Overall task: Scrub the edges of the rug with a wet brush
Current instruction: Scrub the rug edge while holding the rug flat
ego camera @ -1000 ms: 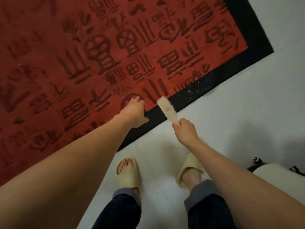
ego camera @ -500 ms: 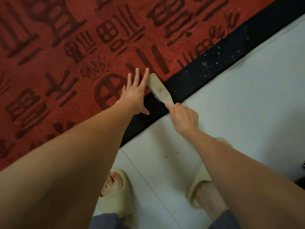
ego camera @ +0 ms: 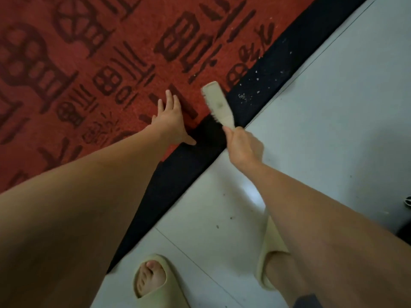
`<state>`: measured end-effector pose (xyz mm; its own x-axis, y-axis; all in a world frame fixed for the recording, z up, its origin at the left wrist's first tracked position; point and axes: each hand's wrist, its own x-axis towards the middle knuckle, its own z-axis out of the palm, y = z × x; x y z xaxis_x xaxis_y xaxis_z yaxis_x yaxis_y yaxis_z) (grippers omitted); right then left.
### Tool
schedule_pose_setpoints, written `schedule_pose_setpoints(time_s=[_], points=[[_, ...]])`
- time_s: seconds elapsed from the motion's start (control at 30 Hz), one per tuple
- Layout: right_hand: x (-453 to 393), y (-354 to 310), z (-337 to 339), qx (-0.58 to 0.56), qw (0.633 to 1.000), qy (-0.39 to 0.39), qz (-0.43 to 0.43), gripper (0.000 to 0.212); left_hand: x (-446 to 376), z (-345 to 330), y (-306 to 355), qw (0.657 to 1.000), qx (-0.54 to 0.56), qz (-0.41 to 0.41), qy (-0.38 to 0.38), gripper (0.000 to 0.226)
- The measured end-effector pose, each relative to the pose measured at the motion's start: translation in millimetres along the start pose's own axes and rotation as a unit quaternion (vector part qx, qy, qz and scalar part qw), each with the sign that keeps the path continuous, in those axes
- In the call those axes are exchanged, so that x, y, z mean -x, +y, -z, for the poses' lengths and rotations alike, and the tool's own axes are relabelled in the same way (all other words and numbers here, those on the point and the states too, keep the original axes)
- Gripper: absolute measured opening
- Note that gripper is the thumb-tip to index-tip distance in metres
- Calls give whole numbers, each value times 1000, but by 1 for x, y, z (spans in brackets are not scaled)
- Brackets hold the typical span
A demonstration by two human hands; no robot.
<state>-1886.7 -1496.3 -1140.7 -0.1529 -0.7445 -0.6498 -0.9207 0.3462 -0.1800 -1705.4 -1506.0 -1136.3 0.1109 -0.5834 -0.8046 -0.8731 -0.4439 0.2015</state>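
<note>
the right hand [ego camera: 241, 145] is curled around the handle of a pale brush [ego camera: 216, 103], thumb on top, gripping it at the narrow end. the brush runs from the hand toward 11 o'clock, its head lying across the seam where the black border meets the red field of the rug [ego camera: 133, 63]; dark bristles show along its left edge, down against the pile. just at 9 o'clock of the brush, the left hand [ego camera: 170, 123] lies flat on the red part of the rug, fingers straight and slightly spread, pointing to 12 o'clock, thumb stretched out toward 4 o'clock onto the black border [ego camera: 178, 174]. it holds nothing and does not touch the brush.

the border runs as a dark band from 7 o'clock to 1 o'clock across the view. at 1 o'clock of the brush, white specks [ego camera: 249, 90] are scattered over the black pile. the red field carries darker maroon symbols.

at 3 to 6 o'clock of the rug lies a pale tiled floor [ego camera: 333, 107], with a few small dark crumbs near the right forearm. two cream open-toe slippers stand on it: the left slipper [ego camera: 153, 283] at 6 o'clock, the right slipper [ego camera: 270, 250] partly hidden behind the right forearm.
</note>
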Motion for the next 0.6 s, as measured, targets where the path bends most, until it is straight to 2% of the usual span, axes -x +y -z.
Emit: schedule_pose_setpoints(time_s=[0.07,0.1,0.13,0.17,0.2,0.27,0.33,0.4,0.47,0.5,0.57,0.6], points=[[-6,44,25,-57,985,55,-153,50,2,2,6,1000,4,11,-4,136],[-5,57,36,-89,971,76,-209,50,1,4,10,1000,6,8,-5,135],[-3,60,42,-93,965,88,-229,51,-1,7,15,1000,2,0,-10,135],[-2,50,44,-107,968,88,-209,53,-4,11,23,1000,-6,-12,-13,135],[0,31,41,-109,980,74,-148,54,-5,13,27,1000,-14,-20,-6,135],[-3,-17,30,-111,993,19,-15,55,-12,23,37,1000,-16,-17,8,134],[-10,-53,18,-98,991,-38,78,56,-18,30,40,1000,-1,-2,8,133],[-27,-60,15,-68,990,-79,99,55,-21,32,38,1000,-1,4,2,130],[-45,-27,28,-70,995,-57,30,51,-24,35,39,1000,-26,-5,-6,127],[-49,-2,40,-96,994,-18,-41,50,-24,37,42,999,-27,-11,-13,124],[-51,49,69,-131,971,43,-193,47,-24,41,50,1000,-11,-8,-15,121],[-48,61,81,-120,964,60,-228,45,-25,44,55,1000,-1,-6,-15,120]])
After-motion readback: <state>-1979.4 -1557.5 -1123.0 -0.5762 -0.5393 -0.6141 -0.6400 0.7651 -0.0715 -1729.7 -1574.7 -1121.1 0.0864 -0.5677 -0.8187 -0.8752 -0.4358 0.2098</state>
